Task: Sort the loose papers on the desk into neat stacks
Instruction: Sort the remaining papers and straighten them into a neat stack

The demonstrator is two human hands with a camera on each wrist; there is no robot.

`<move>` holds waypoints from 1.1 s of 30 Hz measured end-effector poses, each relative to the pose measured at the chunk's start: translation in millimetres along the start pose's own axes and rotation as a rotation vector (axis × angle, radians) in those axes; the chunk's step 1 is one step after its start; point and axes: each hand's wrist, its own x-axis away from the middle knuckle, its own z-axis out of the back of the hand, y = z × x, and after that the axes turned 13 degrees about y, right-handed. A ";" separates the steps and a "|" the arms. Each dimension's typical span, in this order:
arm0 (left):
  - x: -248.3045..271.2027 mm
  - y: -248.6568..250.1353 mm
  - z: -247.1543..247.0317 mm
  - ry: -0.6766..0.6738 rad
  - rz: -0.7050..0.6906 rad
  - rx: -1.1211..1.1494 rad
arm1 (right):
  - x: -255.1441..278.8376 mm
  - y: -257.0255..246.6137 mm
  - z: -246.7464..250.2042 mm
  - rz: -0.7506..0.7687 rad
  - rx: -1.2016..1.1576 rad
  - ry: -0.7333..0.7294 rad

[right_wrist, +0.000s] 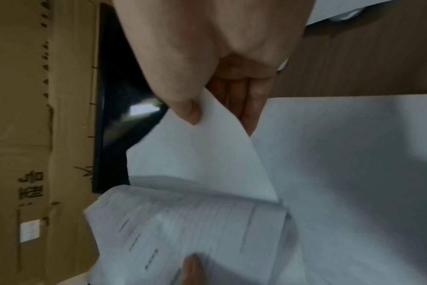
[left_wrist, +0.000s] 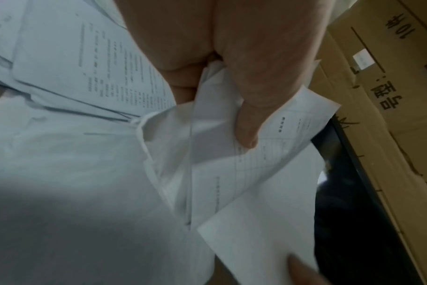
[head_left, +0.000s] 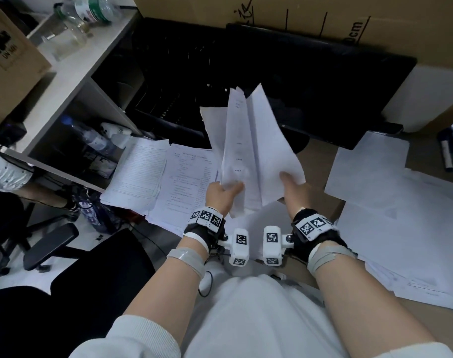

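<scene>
Both hands are up over the desk (head_left: 320,161) holding one bundle of sheets (head_left: 248,151) in front of the monitor (head_left: 310,81). Left hand (head_left: 221,193) has its thumb (left_wrist: 246,123) pressed down on the printed top sheet, fingers curled underneath, so a proper pinch. Right hand (head_left: 295,187) pinches a blank sheet's corner between thumb (right_wrist: 183,104) and fingers. Bundle's top edges fan apart, not squared. Left of the monitor, two printed piles (head_left: 163,177) lie overlapping; right of it, loose blank sheets (head_left: 390,202) sprawl to the desk edge. Bare wood only shows below the monitor.
</scene>
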 end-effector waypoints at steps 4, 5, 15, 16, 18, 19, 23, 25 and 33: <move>-25.8 -12.8 24.9 -0.015 0.018 -0.069 | -1.5 19.7 -10.7 -0.054 0.142 0.138; -33.2 -16.3 29.9 -0.018 0.019 -0.096 | -0.4 28.1 -15.0 -0.079 0.186 0.163; -95.0 -25.9 48.1 -0.098 -0.036 -0.292 | 31.2 121.7 -29.9 -0.370 0.560 0.266; -96.1 -27.0 49.0 -0.141 -0.059 -0.307 | 36.1 121.5 -35.1 -0.391 0.547 0.306; -98.8 -29.2 51.1 -0.197 -0.088 -0.302 | 39.3 122.3 -42.8 -0.407 0.536 0.361; -98.6 -27.2 52.8 -0.208 -0.098 -0.296 | 39.6 122.0 -45.0 -0.397 0.548 0.368; -91.1 -12.1 55.5 -0.246 -0.138 -0.255 | 48.5 116.9 -43.6 -0.371 0.577 0.317; -87.8 -5.9 52.9 -0.264 -0.151 -0.240 | 51.4 118.9 -40.6 -0.367 0.579 0.318; -61.2 -5.6 43.9 -0.249 -0.247 -0.319 | 49.0 82.8 -26.1 -0.310 0.566 0.283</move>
